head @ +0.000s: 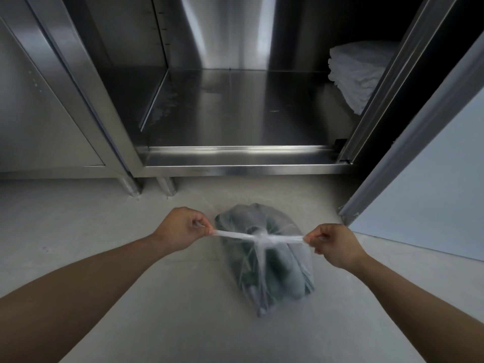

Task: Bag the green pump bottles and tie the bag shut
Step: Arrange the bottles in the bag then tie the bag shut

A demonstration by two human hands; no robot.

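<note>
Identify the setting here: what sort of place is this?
Probably a commercial kitchen or back-of-house storage area: an open stainless steel cabinet, a stack of folded white cloths on its shelf, and a bare concrete floor under the bag being tied.

This looks like a service or storage room in a commercial or institutional building, not a home. A large stainless steel cabinet (235, 158) fills the far side, standing on short metal legs (165, 186). Its middle section is open onto a bare, brushed-steel shelf (248, 106) that reflects the light. On the far right of that shelf lies a stack of folded white cloths (358, 72), perhaps towels or linen. A closed steel door (39, 113) stands at the left. The floor (78, 231) is plain grey concrete, and a pale blue-grey panel (432, 205) stands at the right.
</note>
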